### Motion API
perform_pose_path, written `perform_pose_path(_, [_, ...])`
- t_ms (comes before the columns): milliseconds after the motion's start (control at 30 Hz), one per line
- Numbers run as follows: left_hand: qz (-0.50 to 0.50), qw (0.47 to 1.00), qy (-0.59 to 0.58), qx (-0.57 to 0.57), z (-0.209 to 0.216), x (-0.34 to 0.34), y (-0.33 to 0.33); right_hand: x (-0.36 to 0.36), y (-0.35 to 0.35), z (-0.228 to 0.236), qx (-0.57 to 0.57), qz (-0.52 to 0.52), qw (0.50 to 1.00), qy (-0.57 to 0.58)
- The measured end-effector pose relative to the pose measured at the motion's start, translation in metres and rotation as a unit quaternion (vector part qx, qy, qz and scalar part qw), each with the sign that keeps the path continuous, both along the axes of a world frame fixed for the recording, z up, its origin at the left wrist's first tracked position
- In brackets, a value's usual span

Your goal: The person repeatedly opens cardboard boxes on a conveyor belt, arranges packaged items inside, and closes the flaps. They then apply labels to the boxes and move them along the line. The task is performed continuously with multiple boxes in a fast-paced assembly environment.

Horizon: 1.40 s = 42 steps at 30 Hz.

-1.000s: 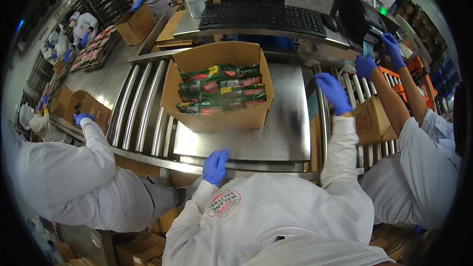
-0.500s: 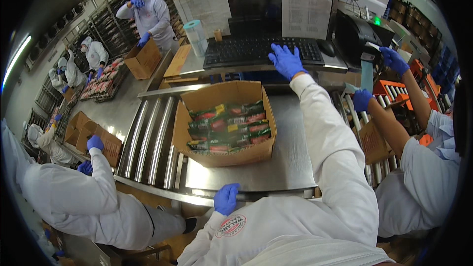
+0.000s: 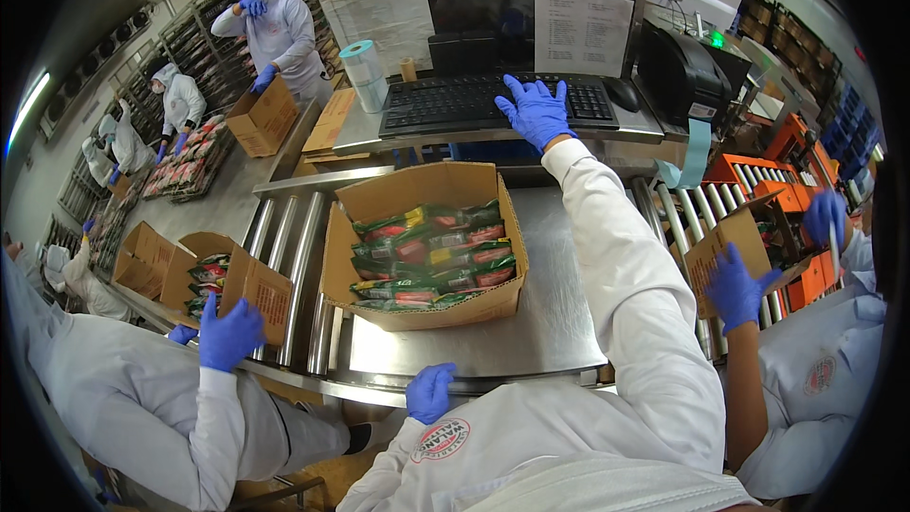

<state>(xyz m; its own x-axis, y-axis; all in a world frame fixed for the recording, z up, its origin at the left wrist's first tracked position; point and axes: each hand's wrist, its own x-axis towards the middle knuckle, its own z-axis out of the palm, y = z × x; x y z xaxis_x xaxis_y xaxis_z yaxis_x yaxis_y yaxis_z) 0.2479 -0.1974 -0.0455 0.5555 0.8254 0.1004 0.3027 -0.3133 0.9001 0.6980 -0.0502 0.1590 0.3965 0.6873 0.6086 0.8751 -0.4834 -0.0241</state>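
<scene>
Brushed stainless steel forms the flat plate (image 3: pixel 564 275) at the centre of this packing room, with silver metal rollers (image 3: pixel 301 275) on its left side. Beyond the plate, we see a raised metal shelf (image 3: pixel 349 137) carrying a long black rectangular keyboard (image 3: pixel 431 106) and a rounded black mouse (image 3: pixel 623 93) just beside its right end.

Right hand: our blue-gloved right hand (image 3: pixel 536 112) extends over the right-hand half of the keyboard, palm down, fingers spread, gripping nothing. We cannot tell which keys, if any, the fingertips press. The keyboard lies directly beneath this hand and reaches farther to its left; its long axis runs left to right, across the line of our forearm. Its keys face up and its near long edge faces us. Our right hand is the nearer one.

Left hand: our blue-gloved left hand (image 3: pixel 430 393) rests at the near edge of the plate with fingers curled; we cannot tell whether it grips that edge. Straight ahead of it, apart, stands an open brown cardboard box (image 3: pixel 431 319) of green-and-red plastic packets (image 3: pixel 422 248). The box opens upward, its longer side running left to right.
</scene>
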Motion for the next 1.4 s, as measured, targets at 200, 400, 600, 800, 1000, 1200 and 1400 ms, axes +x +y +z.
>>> perform_pose_path(200, [0.011, 0.999, -0.031, -0.001, -0.006, 0.0, 0.0, -0.002, 0.005, 0.004, 0.012, -0.017, 0.999, 0.033])
perform_pose_path(400, [0.077, 0.987, -0.134, -0.038, -0.01, 0.001, 0.002, -0.006, -0.004, 0.012, -0.101, -0.005, 0.991, 0.089])
perform_pose_path(600, [0.134, 0.973, -0.186, -0.027, 0.01, 0.004, 0.005, 0.002, -0.014, 0.007, -0.05, 0.008, 0.996, 0.073])
perform_pose_path(800, [0.119, 0.977, -0.174, -0.02, 0.013, 0.002, 0.003, -0.002, -0.013, 0.01, -0.097, 0.016, 0.99, 0.103])
perform_pose_path(1000, [0.11, 0.981, -0.159, -0.001, 0.015, 0.002, 0.003, -0.006, -0.008, 0.018, -0.096, 0.001, 0.991, 0.091])
perform_pose_path(1200, [0.154, 0.965, -0.214, 0.004, 0.041, 0.003, 0.02, -0.03, -0.045, 0.019, 0.058, 0.194, 0.978, 0.047])
perform_pose_path(1400, [0.206, 0.945, -0.236, 0.098, 0.111, -0.01, 0.095, -0.107, -0.113, 0.004, -0.087, 0.511, 0.852, -0.077])
